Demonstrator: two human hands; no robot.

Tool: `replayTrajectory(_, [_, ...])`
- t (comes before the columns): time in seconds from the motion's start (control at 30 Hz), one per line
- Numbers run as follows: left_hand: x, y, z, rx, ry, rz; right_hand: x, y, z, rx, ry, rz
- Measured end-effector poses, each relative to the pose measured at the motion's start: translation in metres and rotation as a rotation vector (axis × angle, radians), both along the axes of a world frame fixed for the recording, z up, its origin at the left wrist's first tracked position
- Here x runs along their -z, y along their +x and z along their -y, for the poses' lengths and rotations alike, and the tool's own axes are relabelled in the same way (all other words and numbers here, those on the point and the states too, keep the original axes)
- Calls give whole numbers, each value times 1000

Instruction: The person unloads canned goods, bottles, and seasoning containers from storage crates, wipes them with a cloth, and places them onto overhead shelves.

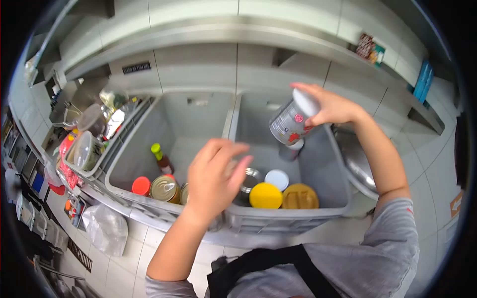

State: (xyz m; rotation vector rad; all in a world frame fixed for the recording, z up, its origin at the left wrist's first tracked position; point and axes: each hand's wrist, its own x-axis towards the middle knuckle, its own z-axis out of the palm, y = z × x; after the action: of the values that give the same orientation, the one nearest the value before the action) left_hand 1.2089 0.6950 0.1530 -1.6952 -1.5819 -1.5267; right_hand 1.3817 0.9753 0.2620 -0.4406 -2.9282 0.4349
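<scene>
Two grey bins stand side by side. My right hand (325,107) grips a grey canister (290,121) with a white lid, tilted above the right bin (343,198). Below the canister is a dark container with a white top (293,149). My left hand (216,176) hovers near the wall between the bins, blurred, fingers apart. Under it in the right bin are a yellow lid (266,195), a brown-gold lid (300,196) and a white lid (277,180). The left bin (117,179) holds a sauce bottle with a green cap (161,158), a red-lidded jar (141,186) and a can (165,188).
A rack with plastic tubs (88,149) and packets stands at the left. A metal shelf (238,32) spans the wall above the bins. A round metal pan (360,164) lies right of the bins. A plastic bag (105,228) is at lower left.
</scene>
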Motion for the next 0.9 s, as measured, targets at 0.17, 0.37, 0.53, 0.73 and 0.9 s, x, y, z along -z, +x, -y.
replayTrajectory(0.17, [-56,90,-102,572,42,761,-46,82,47,-174,-287,-1274])
replayTrajectory(0.37, [-38,208,-123,769,272,805,79,143,56,-195,427,-1170])
replayTrajectory(0.53, [-140,239,-118,646,104,278,-21,194,47,-257,812,-1521])
replayTrajectory(0.73, [-224,196,-90,-9,558,-259,-207,186,27,-133,1323,-1584])
replayTrajectory(0.9, [-143,116,-66,-247,383,-224,-376,128,-52,300,1342,-1444])
